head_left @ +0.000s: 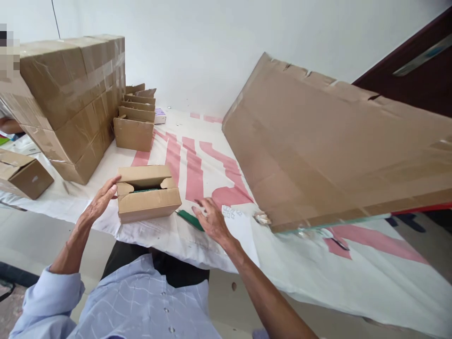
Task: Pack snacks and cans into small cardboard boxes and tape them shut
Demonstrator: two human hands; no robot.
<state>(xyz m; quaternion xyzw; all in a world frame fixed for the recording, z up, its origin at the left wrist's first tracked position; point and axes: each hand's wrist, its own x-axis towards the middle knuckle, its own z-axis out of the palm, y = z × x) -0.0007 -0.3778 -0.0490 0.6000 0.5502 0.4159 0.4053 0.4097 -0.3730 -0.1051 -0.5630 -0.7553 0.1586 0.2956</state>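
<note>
A small brown cardboard box [150, 206] sits near the front edge of the cloth-covered table. Its top flaps are partly folded in, and something dark green shows through the gap. My left hand [104, 197] touches the box's left side, fingers stretched out and not wrapped round it. To the right of the box, my right hand [212, 219] hovers with fingers apart and slightly bent, holding nothing visible. Beside its fingertips lies a slim green object [190, 220], pointing toward the box; its kind is unclear. A white sheet [243, 235] with printed shapes lies partly under my right forearm.
Stacked taped cartons [70, 94] stand at the left, with open boxes [134, 134] behind and a closed box [26, 174] at far left. A large cardboard panel [335, 150] leans across the right side. Scissors [337, 240] lie below it.
</note>
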